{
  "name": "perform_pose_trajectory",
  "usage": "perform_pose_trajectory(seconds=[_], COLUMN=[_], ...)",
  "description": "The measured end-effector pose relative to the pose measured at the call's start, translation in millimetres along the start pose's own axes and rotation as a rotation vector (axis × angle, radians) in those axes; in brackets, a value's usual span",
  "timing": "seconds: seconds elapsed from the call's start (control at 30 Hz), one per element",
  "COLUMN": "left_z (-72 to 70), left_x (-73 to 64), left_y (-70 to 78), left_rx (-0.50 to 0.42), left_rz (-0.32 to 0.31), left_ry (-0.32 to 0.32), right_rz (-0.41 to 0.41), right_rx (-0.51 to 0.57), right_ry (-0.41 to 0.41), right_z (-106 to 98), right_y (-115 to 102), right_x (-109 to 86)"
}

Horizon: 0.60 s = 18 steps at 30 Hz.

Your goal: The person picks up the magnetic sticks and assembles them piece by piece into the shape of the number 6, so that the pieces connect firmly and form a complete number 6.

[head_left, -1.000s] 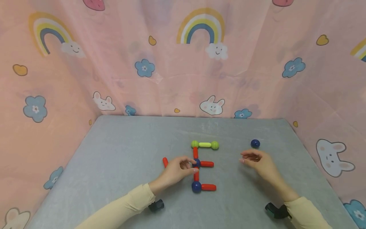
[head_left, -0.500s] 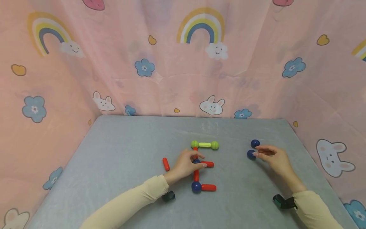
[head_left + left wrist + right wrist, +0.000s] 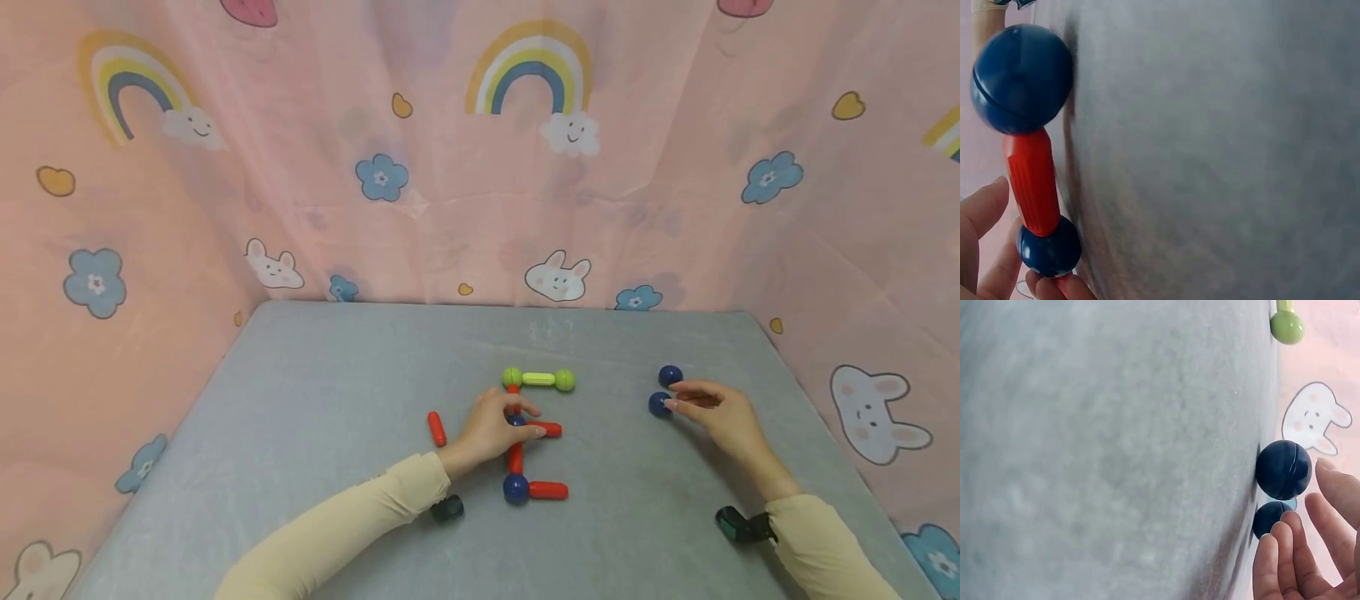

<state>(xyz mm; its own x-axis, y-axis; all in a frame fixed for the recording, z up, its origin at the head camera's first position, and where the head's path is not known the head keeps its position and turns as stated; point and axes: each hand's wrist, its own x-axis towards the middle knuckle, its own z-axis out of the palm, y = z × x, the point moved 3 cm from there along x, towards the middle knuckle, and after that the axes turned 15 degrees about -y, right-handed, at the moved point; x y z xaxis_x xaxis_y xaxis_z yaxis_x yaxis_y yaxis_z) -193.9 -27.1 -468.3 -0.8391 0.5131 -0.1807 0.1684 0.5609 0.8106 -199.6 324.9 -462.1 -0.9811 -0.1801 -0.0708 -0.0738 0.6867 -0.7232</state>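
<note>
So there's this little E-ish shape of balls and rods lying on the grey table (image 3: pixel 585 550), kinda right in the middle. Its spine goes from the left green ball (image 3: pixel 512 377) down a red rod to the middle blue ball (image 3: pixel 1050 250), then another red rod (image 3: pixel 1032 181) to the bottom blue ball (image 3: pixel 516 489). Top arm is a green rod (image 3: pixel 538 379) with the right green ball (image 3: pixel 565 380) on its end, and the other two arms are the middle red arm (image 3: pixel 552 429) and the bottom red arm (image 3: pixel 548 491), both with bare ends. The left hand (image 3: pixel 487 429) is over the spine at the middle blue ball, fingers bent and reaching past it, thumb raised off it in the left wrist view; honestly can't tell if they're clamped on anything. Loose red rod (image 3: pixel 437 428) lies just left of that hand. Over on the right side, well apart from the E, two loose blue balls sit one behind the other: the nearer loose ball (image 3: pixel 1284 470) and the farther loose ball (image 3: pixel 671 376). The right hand (image 3: pixel 723 421) is right at them, thumb and fingers spread apart, with the thumb just beside the nearer one and not wrapped on it. Pale sleeves on both arms, and there's a pink cloth (image 3: pixel 450 225) with rainbows and bunnies behind the table.
</note>
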Motion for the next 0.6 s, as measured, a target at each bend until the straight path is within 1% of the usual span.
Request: perform_pose_trajectory(seconds=[0.27, 0.43, 0.6], left_z=[0.0, 1.0, 1.0], left_x=[1.2, 2.0, 0.9], left_y=[-0.7, -2.9, -3.4], left_rx=[0.026, 0.032, 0.054], left_rz=[0.005, -0.006, 0.001], left_ry=[0.026, 0.025, 0.027], right_rz=[0.017, 0.03, 0.039], right_rx=[0.003, -0.006, -0.015], right_ry=[-0.01, -0.017, -0.033], right_z=[2.6, 3.4, 5.3], right_y=[0.9, -0.8, -1.2], right_x=[0.4, 1.9, 3.3])
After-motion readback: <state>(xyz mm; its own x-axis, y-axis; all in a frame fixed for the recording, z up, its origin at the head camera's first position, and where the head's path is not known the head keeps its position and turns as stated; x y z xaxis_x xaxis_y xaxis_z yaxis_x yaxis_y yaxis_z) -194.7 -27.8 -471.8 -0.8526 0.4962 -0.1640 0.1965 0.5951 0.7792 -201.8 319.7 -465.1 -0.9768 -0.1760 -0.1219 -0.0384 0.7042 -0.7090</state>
